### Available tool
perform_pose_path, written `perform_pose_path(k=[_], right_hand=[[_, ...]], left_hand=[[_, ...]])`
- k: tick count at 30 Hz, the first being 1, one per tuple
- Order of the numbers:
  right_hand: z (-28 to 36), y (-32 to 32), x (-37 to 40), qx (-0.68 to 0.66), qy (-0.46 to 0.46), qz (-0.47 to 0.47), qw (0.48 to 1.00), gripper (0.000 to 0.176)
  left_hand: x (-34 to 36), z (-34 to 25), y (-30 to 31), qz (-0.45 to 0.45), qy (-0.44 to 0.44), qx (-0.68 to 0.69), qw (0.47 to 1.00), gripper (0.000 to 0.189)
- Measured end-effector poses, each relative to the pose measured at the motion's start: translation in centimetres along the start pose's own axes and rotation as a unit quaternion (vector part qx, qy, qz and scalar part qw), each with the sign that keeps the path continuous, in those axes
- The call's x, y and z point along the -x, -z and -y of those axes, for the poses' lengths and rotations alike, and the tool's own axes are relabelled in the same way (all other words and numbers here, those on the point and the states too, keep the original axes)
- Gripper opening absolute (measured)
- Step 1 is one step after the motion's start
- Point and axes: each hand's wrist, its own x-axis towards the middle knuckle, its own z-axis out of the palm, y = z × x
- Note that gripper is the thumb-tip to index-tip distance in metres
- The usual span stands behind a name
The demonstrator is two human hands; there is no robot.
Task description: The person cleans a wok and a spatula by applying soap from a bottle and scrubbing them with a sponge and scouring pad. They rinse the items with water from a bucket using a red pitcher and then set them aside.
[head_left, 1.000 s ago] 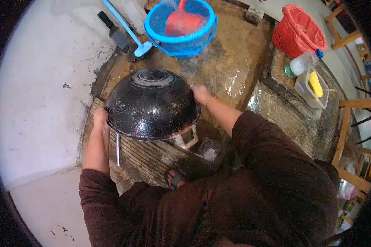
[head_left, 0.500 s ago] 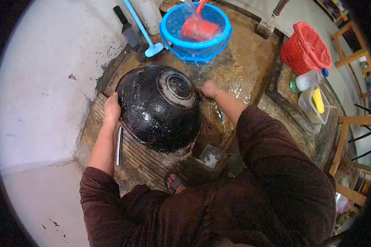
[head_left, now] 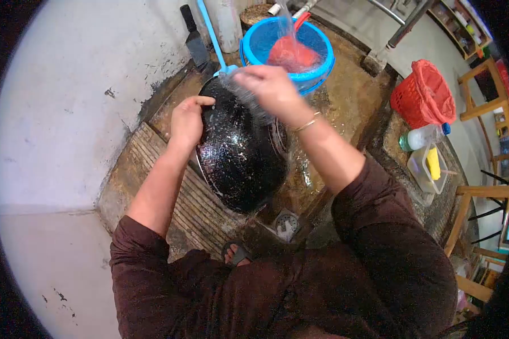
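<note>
A big black wok (head_left: 240, 164) stands tilted on its edge on the wet stone floor, its blackened underside turned toward me. My left hand (head_left: 188, 118) grips the wok's upper left rim. My right hand (head_left: 271, 85) is closed on a grey mesh scrubber (head_left: 242, 93), pressed to the top of the wok. Just behind it, a blue bucket (head_left: 253, 35) holds a red scoop (head_left: 291, 53), and water runs into the bucket from above.
A blue-handled brush (head_left: 209, 28) and a black spatula (head_left: 193, 37) lean at the white wall. A floor drain (head_left: 287, 224) lies below the wok, near my sandalled foot (head_left: 234, 254). To the right are a red basket (head_left: 424, 93), a bottle (head_left: 421, 137), a clear container (head_left: 430, 169) and wooden chairs.
The wok has been tipped from lying upside down to standing on its edge. My left hand slid up along the rim. My right hand rose from the floor side to the wok's top.
</note>
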Motion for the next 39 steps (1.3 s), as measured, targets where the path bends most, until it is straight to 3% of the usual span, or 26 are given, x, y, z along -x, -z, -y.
perform_pose_path(k=[2, 4, 5, 6, 7, 8, 10, 11, 12, 14, 16, 18, 21, 24, 25, 28, 29, 32, 35, 38, 39], right_hand=[[0.1, -2.4, 0.5, 0.252, 0.172, -0.063, 0.95, 0.022], [1.7, -4.0, 1.0, 0.306, 0.151, 0.039, 0.939, 0.027], [1.5, -3.9, 0.6, 0.151, 0.058, 0.073, 0.984, 0.028], [1.0, -3.7, 0.0, -0.009, -0.037, 0.105, 0.994, 0.028], [0.6, -3.5, -0.8, -0.169, -0.129, 0.133, 0.968, 0.028], [0.1, -2.3, -1.4, -0.313, -0.188, 0.114, 0.924, 0.03], [-1.8, 1.1, -2.6, -0.325, -0.18, 0.139, 0.918, 0.028], [-5.5, 2.3, -4.3, -0.105, -0.14, 0.091, 0.98, 0.026], [-8.9, 3.9, -5.7, 0.072, -0.094, 0.066, 0.991, 0.025], [-14.0, 7.5, -7.6, 0.378, -0.032, 0.017, 0.925, 0.027], [-13.4, 9.0, -8.8, 0.507, -0.053, -0.088, 0.856, 0.026], [-11.1, 11.6, -10.7, 0.618, 0.038, 0.01, 0.785, 0.029], [-13.4, 13.1, -13.7, 0.603, 0.076, -0.083, 0.79, 0.034], [-15.1, 13.2, -16.7, 0.703, 0.116, 0.056, 0.699, 0.046], [-16.0, 12.7, -17.5, 0.685, 0.14, 0.036, 0.714, 0.048], [-15.7, 12.8, -18.0, 0.737, 0.091, 0.11, 0.66, 0.052], [-17.7, 13.3, -19.0, 0.723, 0.107, 0.094, 0.676, 0.046], [-14.4, 12.9, -17.6, 0.825, 0.001, 0.148, 0.545, 0.032], [-15.6, 14.4, -16.9, 0.755, -0.108, 0.16, 0.627, 0.027], [-17.3, 14.4, -16.2, 0.676, -0.143, 0.196, 0.696, 0.027], [-15.9, 14.0, -15.9, 0.641, -0.087, 0.277, 0.711, 0.028]], left_hand=[[-1.8, 0.9, -0.2, 0.009, 0.042, 0.074, 0.996, 0.018], [-2.2, -0.4, -0.4, 0.014, 0.092, 0.092, 0.991, 0.027], [-2.1, -1.3, -0.3, 0.015, 0.122, 0.075, 0.99, 0.032], [-2.0, -2.2, -0.3, 0.017, 0.15, 0.058, 0.987, 0.038], [-3.0, 0.0, 0.0, 0.002, 0.103, -0.002, 0.995, 0.044], [-3.4, 0.4, 0.1, 0.001, 0.109, -0.011, 0.994, 0.039], [-3.1, 0.1, 0.2, -0.003, 0.128, -0.03, 0.991, 0.031], [-2.8, -0.8, 0.1, -0.008, 0.136, -0.03, 0.99, 0.028], [-2.8, -0.6, 0.0, -0.021, 0.111, -0.077, 0.991, 0.032], [-3.2, 0.5, -0.2, -0.045, 0.061, -0.172, 0.982, 0.043], [-4.2, 1.7, 0.2, -0.034, 0.025, -0.167, 0.985, 0.043], [-3.3, 0.3, -0.5, -0.062, 0.002, -0.164, 0.985, 0.043], [-3.2, -0.5, -0.7, -0.063, 0.009, -0.196, 0.978, 0.041], [-3.3, -1.3, -0.7, -0.044, 0.017, -0.192, 0.98, 0.043], [-3.2, -1.3, -0.7, -0.034, 0.022, -0.188, 0.981, 0.044], [-3.7, -0.1, -0.6, -0.039, 0.003, -0.24, 0.97, 0.046], [-3.7, -0.1, -0.6, -0.041, 0.0, -0.232, 0.972, 0.047], [-3.6, 0.0, -0.8, -0.041, -0.006, -0.217, 0.975, 0.048], [-3.7, -0.2, -0.7, -0.028, 0.019, -0.233, 0.972, 0.048], [-3.6, -1.7, -0.8, -0.009, 0.047, -0.255, 0.966, 0.048], [-3.8, -1.3, -0.9, -0.017, 0.039, -0.25, 0.967, 0.048]])
